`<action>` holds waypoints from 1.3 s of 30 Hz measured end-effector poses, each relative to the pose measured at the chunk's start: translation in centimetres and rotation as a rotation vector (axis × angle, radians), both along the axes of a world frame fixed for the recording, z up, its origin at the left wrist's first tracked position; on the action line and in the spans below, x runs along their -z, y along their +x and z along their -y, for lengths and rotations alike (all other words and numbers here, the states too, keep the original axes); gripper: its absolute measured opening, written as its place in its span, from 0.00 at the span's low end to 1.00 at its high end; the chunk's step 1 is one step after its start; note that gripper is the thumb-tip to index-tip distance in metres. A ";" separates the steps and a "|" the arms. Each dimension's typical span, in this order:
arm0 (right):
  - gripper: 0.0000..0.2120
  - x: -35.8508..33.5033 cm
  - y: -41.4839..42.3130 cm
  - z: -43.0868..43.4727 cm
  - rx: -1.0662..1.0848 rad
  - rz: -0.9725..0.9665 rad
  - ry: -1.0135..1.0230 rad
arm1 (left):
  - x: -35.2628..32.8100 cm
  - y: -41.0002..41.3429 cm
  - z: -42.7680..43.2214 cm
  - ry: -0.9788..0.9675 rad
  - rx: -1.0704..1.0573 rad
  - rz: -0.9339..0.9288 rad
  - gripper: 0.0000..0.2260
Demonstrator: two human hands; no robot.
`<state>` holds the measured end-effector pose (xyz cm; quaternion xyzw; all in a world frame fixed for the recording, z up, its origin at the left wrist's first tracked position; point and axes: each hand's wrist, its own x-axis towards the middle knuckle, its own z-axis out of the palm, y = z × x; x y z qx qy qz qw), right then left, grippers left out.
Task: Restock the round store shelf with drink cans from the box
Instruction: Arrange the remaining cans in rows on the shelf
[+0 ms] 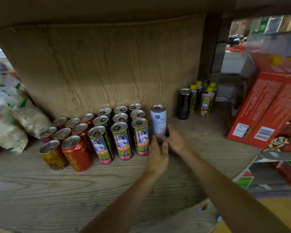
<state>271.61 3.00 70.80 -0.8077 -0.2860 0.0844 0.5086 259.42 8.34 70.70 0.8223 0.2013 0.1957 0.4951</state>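
Starting at the far left, some white plastic bags [7, 125] are slumped on the round wooden shelf [40, 190]. Next to them is a little cluster of short red and gold cans [69, 140], all upright. Right beside those is a tidy three-by-three block of tall black-and-green cans [123, 130]. Just right of that block stands the pale white can [158, 120], upright on the shelf and close to the curved cardboard backing [99, 64]. Both hands are on its lower part. The left hand [158, 155] has its fingers [165, 147] curled round the base from the front, and the right hand [174, 140] is grasping it from the right side. Further right, well apart, a black can [184, 105] sits just beside some yellow-capped cartons [206, 101]. Past those, a red box [259, 106] leans tilted at the right end of the shelf.
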 end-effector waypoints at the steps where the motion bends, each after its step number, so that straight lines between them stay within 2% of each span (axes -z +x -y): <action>1: 0.31 0.0 0.3 -0.3 -0.001 0.001 -0.004 | -0.2 0.2 0.1 -0.012 -0.011 -0.007 0.30; 4: 0.38 0.0 1.2 -0.9 -0.013 0.012 -0.008 | -0.2 1.3 0.0 -0.039 -0.038 -0.011 0.30; 8: 0.31 -0.4 2.2 -1.6 -0.043 0.018 -0.019 | -0.1 2.4 -0.2 -0.030 -0.083 0.007 0.31; 12: 0.34 0.1 3.5 -2.8 -0.060 0.003 0.026 | -0.2 3.0 -0.5 -0.043 -0.108 0.030 0.30; 15: 0.27 0.1 3.8 -3.7 -0.047 0.023 0.000 | 0.0 3.2 -0.3 -0.037 -0.114 0.054 0.29; 19: 0.33 0.7 4.8 -4.8 -0.024 0.023 -0.040 | 0.1 3.3 -0.2 -0.052 -0.132 0.068 0.27; 23: 0.36 1.3 5.6 -5.6 -0.030 0.033 -0.029 | -0.1 3.3 -0.1 -0.085 -0.123 0.083 0.27; 30: 0.32 1.6 6.1 -5.7 -0.045 0.068 -0.031 | 0.5 3.3 0.1 -0.075 -0.098 0.069 0.26; 39: 0.33 1.1 5.2 -5.4 -0.012 0.130 -0.047 | 0.7 3.1 0.0 -0.074 -0.103 0.091 0.24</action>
